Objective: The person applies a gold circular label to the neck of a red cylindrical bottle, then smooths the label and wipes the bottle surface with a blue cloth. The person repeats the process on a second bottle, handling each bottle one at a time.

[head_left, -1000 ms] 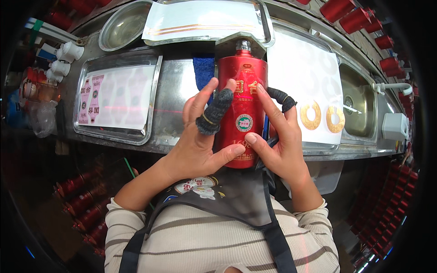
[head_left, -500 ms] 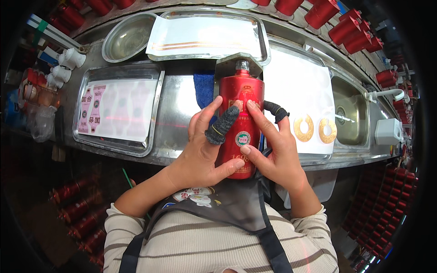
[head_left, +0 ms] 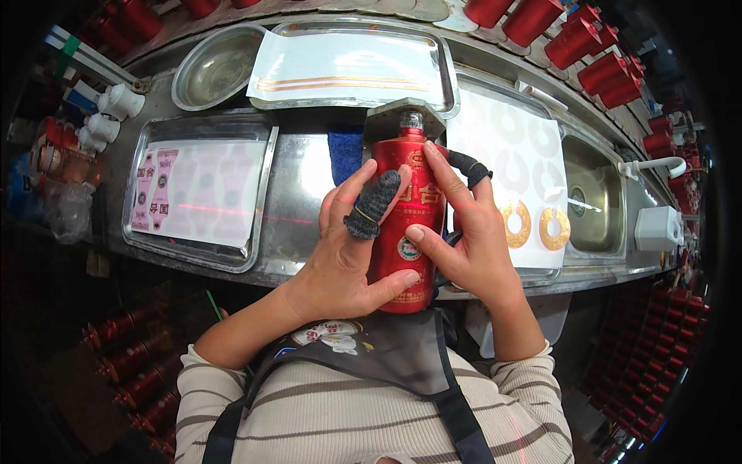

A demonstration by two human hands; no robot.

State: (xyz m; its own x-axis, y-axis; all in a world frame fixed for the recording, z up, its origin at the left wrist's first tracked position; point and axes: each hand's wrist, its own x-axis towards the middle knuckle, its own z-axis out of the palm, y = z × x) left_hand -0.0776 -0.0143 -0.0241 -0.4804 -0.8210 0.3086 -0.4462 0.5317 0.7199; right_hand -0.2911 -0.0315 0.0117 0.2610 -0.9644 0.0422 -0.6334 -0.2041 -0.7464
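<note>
A red bottle (head_left: 421,205) with gold lettering and a round green-and-white emblem lies between my hands, its clear-topped neck pointing away from me. The neck rests at a grey angular holder (head_left: 384,121). My left hand (head_left: 338,251) grips the bottle's left side, thumb on the lower front. A dark knitted cover wraps one of its fingers, held by a thin band. Along the right side, my right hand (head_left: 473,251) holds the bottle, index fingertip near the shoulder and thumb beside the emblem. Another of its fingers wears a dark cover. The bottle's underside is hidden.
A tray (head_left: 267,166) at left carries a sheet of pink labels. Behind are a metal bowl (head_left: 185,69) and a tray (head_left: 454,85) with gold strips. At right, gold ring stickers (head_left: 554,228) sit on a white sheet beside a sink (head_left: 610,220). Red bottles (head_left: 533,19) line the far belt.
The bottle has shifted slightly toward me. My right index fingertip has moved up to its shoulder, and my left covered finger has drawn back off the lettering. Red bottles on the far belt have moved left.
</note>
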